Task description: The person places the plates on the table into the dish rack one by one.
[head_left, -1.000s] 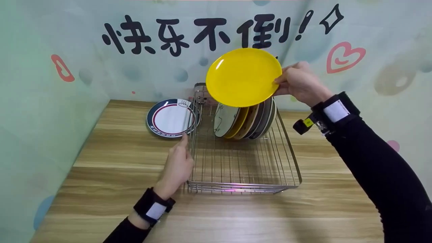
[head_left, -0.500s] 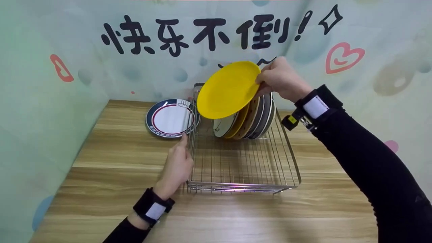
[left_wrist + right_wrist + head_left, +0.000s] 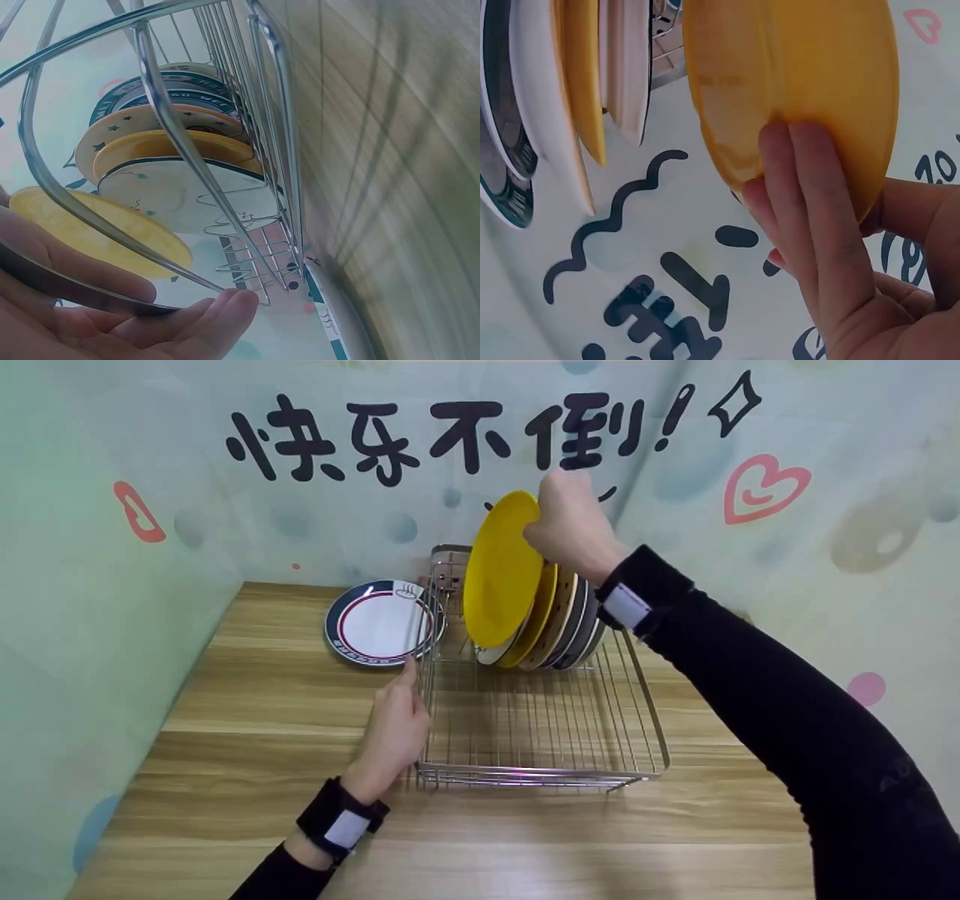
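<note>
My right hand (image 3: 574,521) pinches a yellow plate (image 3: 504,574) by its edge, thumb on one face and fingers on the other, as the right wrist view shows. The plate is steeply tilted over the back left part of the wire dish rack (image 3: 540,771), overlapping the leftmost plate there in the head view. Several plates stand on edge in the rack: a white patterned plate (image 3: 180,195), another yellow plate (image 3: 541,619), a star-patterned plate (image 3: 120,131) and dark-rimmed ones behind. My left hand (image 3: 391,731) grips the rack's left side rail, fingers and thumb around the flat metal bar.
A white plate with a blue rim (image 3: 384,622) lies flat on the wooden table (image 3: 262,750), left of the rack. Behind the table hangs a printed cloth backdrop (image 3: 300,525). The rack's front part shows bare wires.
My right hand has moved left and turned the yellow plate from facing the head camera to steeply on edge, lowering it toward the rack's left side. The left hand has stayed put.
</note>
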The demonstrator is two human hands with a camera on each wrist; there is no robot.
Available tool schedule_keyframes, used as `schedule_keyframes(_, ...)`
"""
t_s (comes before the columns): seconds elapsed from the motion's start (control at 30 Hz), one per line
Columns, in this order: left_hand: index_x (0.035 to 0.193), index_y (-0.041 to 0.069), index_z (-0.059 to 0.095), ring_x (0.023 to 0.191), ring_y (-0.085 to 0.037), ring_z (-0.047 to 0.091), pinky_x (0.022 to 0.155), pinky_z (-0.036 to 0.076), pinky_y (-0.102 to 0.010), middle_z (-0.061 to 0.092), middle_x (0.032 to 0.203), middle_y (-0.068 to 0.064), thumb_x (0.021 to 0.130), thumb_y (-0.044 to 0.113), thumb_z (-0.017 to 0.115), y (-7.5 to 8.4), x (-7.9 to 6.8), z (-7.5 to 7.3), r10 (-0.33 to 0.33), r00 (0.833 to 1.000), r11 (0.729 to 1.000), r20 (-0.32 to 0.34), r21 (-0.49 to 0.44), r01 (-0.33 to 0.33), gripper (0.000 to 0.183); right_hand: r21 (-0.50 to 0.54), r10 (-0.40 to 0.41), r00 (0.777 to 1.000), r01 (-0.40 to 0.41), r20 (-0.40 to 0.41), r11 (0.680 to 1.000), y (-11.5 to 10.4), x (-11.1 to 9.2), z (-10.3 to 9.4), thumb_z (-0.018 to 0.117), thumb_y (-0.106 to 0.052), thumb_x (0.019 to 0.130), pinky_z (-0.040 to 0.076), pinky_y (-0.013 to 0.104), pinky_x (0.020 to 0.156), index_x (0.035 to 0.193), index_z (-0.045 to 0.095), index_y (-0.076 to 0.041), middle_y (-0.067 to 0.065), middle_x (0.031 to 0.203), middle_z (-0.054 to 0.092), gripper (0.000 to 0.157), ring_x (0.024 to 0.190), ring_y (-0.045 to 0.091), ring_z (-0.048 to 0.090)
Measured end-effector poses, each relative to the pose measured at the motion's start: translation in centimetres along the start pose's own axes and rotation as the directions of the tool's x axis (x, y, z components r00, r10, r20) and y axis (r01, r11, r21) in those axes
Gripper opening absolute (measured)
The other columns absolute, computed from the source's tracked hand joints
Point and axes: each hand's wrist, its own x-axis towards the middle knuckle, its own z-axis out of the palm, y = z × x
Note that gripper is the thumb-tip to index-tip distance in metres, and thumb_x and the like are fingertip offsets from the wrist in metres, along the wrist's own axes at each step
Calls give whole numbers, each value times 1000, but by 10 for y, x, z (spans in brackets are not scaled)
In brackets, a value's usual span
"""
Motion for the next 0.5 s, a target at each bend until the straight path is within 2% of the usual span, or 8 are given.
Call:
schedule_keyframes(0.03, 151, -5, 21, 119, -32, 52, 102, 45, -36, 30, 152, -24, 89, -16, 45, 0, 0, 0, -6, 1000, 1000, 3, -3, 6, 67, -25, 1, 1000, -1, 13, 1000, -3, 2, 1, 46, 7, 74, 32, 21, 37, 58, 34, -10, 1, 51, 32, 27, 39, 15, 38)
schedule_keyframes(0.13, 151, -5, 21, 112, -30, 54, 97, 49, -34, 30, 152, -23, 88, -16, 46, -1, -1, 1, -15, 1000, 1000, 7, -5, 15, 68, -66, 26, 997, -21, 73, 998, -10, 8, 1, 45, 10, 76, 42, 19, 41, 64, 42, -7, 4, 57, 40, 21, 46, 18, 50)
schedule_keyframes(0.2, 151, -5, 21, 115, -30, 54, 99, 47, -35, 31, 152, -23, 88, -16, 46, -1, -1, 1, -13, 1000, 1000, 5, -5, 13, 69, -78, 37, 994, -29, 102, 997, -13, 11, 1, 44, 11, 78, 49, 20, 44, 71, 48, -5, 7, 63, 47, 18, 53, 21, 59)
schedule_keyframes(0.27, 150, -5, 21, 118, -29, 52, 100, 46, -35, 32, 151, -24, 88, -16, 47, -1, -1, 2, -8, 1000, 1000, -1, 1, 8, 69, -94, 34, 992, -23, 117, 995, -14, 15, 2, 44, 11, 80, 52, 21, 48, 77, 51, -2, 9, 67, 48, 15, 60, 24, 61)
schedule_keyframes(0.37, 150, -5, 22, 119, -29, 52, 104, 42, -36, 33, 150, -24, 87, -16, 47, -2, 0, 2, 4, 1000, 1000, -15, 7, -4, 69, -128, 18, 994, -4, 108, 992, -15, 18, 6, 44, 11, 81, 51, 23, 53, 83, 53, 0, 9, 71, 46, 14, 64, 24, 58)
schedule_keyframes(0.5, 150, -6, 22, 125, -29, 48, 109, 37, -39, 34, 150, -25, 86, -17, 47, -2, 0, 1, 15, 1000, 1000, -22, 11, -15, 70, -200, -28, 997, 42, 69, 979, -14, 22, 15, 45, 11, 82, 42, 27, 57, 86, 54, 2, 8, 72, 42, 13, 66, 24, 48)
